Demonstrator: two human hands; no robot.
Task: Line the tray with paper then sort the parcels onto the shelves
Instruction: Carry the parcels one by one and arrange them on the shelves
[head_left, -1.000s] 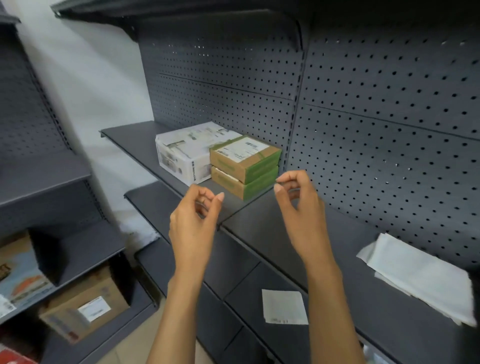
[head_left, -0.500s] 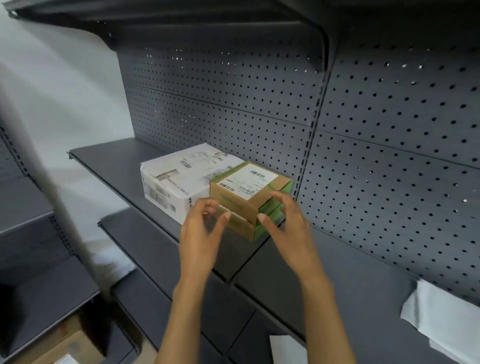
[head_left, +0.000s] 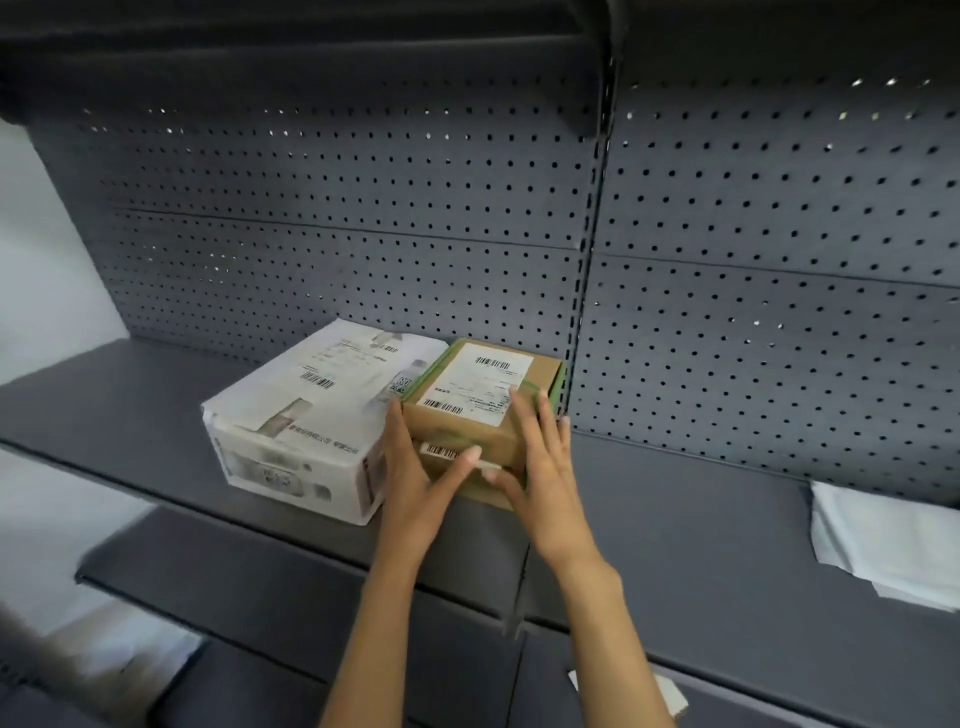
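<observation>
Hands — left (head_left: 415, 483), right (head_left: 540, 467) — clasp stacked brown parcels (head_left: 478, 410) on shelf (head_left: 130, 415); white parcel (head_left: 301, 415) touching alongside.

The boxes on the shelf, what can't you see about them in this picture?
Head view only:
- Lower brown box: mostly hidden by the left hand and right hand.
- Top brown box label: print too small to read.
- White parcel: text blurred.
- White paper: cut off by the right edge.
- Grip on the boxes: unclear.
</observation>
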